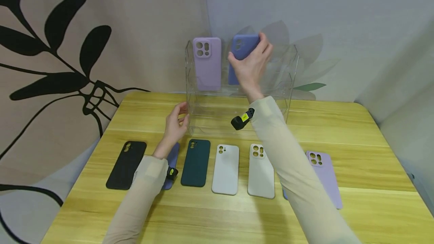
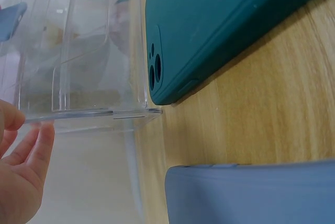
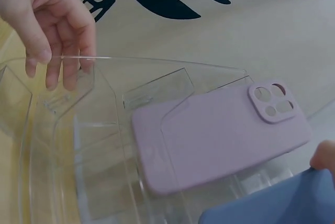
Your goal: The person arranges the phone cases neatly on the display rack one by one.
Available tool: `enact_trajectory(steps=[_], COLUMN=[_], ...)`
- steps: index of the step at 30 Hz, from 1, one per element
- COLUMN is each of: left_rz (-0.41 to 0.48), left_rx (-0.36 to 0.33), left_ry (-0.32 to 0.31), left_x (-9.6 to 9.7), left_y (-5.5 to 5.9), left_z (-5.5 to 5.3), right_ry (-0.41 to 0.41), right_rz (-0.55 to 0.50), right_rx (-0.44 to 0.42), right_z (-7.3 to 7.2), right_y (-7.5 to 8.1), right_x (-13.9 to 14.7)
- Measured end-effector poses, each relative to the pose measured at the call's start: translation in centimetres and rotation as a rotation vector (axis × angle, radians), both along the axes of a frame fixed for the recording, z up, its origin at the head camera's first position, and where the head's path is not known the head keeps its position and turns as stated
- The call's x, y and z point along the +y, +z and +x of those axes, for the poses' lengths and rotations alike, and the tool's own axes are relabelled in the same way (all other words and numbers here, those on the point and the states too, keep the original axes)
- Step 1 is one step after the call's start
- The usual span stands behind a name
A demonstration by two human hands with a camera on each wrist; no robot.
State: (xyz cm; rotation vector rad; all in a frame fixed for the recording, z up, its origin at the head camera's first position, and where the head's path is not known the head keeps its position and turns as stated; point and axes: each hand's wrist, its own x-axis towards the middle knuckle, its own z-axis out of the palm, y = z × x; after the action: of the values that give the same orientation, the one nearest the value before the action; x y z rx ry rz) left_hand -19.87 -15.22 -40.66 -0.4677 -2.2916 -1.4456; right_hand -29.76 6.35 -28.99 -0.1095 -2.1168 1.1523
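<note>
Right grip [image 1: 252, 63] holds case [image 1: 242, 49] (blue).

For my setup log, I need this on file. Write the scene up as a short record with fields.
Left grip: pinches a side panel of the clear rack
Right grip: holds the raised blue case at the rack; whether it is seated, cannot tell
In rack: upright purple case, left of the raised one
Table row, left to right: black case, first blue case, dark green case, white case, off-white case, second blue case, flat purple case
Most hidden: second blue, behind the right sleeve
Surface: wood-grain table
</note>
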Motion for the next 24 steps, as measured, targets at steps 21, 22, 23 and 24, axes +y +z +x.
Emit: enact_trajectory(steps=[21,22,23,24], left_rz=[0.0,0.0,0.001,0.0], left_rx=[-0.012,-0.012,-0.011,-0.011], left_ry=[0.005,0.004,0.003,0.003], left_x=[0.1,0.1,0.1,0.1], left_y=[0.0,0.0,0.0,0.0], left_z=[0.1,0.1,0.1,0.1], right_ry=[-0.079,-0.08,-0.082,-0.085], right_rz=[0.164,0.168,0.174,0.178], right_rx=[-0.081,-0.08,-0.082,-0.082], right_z=[0.0,0.0,0.0,0.0], right_y=[-1.6,-1.7,-1.7,-1.7], right_x=[-1.0,-1.1,-1.1,-1.1])
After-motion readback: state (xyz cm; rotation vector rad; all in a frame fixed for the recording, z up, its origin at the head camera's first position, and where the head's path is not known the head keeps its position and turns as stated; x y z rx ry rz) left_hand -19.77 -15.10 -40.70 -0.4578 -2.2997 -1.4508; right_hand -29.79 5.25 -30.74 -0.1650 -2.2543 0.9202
